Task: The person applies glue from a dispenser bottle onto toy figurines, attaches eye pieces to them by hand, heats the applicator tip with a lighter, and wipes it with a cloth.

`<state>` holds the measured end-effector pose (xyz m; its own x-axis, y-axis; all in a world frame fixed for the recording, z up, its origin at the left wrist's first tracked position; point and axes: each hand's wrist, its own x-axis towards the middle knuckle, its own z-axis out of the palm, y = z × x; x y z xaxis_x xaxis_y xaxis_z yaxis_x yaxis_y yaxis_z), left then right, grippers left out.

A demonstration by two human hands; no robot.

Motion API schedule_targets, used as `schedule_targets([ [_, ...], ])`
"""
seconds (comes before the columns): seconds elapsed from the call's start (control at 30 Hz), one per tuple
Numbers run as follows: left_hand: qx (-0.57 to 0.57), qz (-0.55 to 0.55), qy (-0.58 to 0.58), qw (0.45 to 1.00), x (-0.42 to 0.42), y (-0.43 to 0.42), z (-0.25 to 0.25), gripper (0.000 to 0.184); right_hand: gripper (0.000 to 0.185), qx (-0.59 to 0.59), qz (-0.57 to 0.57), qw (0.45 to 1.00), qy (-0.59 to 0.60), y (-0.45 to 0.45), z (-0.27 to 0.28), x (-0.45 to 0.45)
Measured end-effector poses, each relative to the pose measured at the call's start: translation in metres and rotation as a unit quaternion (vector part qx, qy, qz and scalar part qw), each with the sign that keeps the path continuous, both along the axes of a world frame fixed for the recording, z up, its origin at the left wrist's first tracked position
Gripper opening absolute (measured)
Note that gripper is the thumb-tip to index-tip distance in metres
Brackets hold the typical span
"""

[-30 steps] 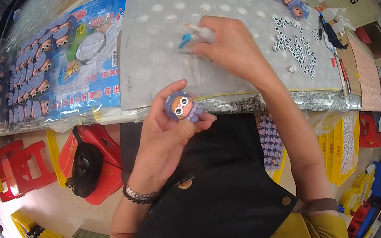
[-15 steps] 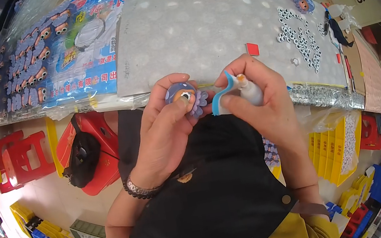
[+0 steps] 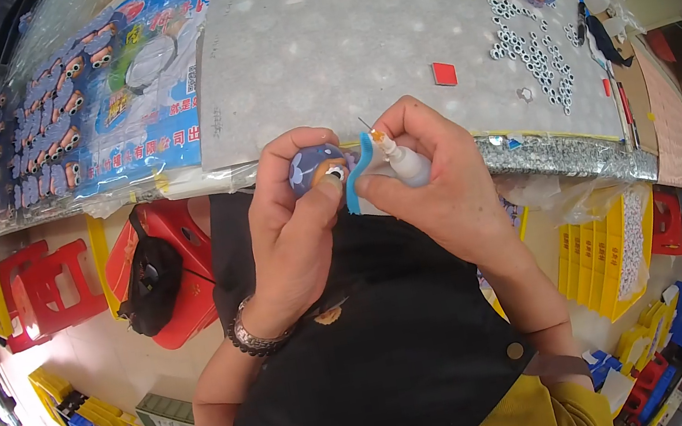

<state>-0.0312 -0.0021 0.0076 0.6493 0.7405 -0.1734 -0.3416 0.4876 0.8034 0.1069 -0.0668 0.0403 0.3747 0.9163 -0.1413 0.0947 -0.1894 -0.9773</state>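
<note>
From my distant seat I start at the left, where rows of small figures (image 3: 51, 125) line a blue printed sheet (image 3: 147, 141). Next comes the left hand (image 3: 287, 208), wrapped around one purple-capped figure (image 3: 311, 167), its thumb beside a white eye; that figure is just in front of the table's near side. To its right, the right hand (image 3: 434, 180) grasps two things at once — a blue-edged cloth (image 3: 359, 181) and a white bottle (image 3: 411, 168) with a thin needle tip. Whether the cloth touches the figure I cannot tell, since they overlap in my view. I judge that the shared grip is the weak point: a squeeze meant for the cloth could press the bottle too, and a turn of the wrist could bring the needle against a finger. A thumb pressing too near the eye might smear or shift it, and a loosened left grip could drop the figure past the edge. As for room, the grey mat (image 3: 315, 48) spreads wide beyond both hands, with a red square (image 3: 445, 73) on it. Farther right, loose eye pieces (image 3: 532, 58) would scatter under a sweeping wrist, and the wrapped table edge (image 3: 559, 153) — low beside the right forearm — limits any downward move there.
</note>
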Motion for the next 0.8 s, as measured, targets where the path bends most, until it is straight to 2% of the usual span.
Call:
schedule_targets([
  [0.8,0.185,0.021,0.045,0.981,0.0007,-0.0030,-0.0080,0.037,0.009,-0.027,-0.018,0.999,0.039,-0.0008,0.0028,-0.0007],
])
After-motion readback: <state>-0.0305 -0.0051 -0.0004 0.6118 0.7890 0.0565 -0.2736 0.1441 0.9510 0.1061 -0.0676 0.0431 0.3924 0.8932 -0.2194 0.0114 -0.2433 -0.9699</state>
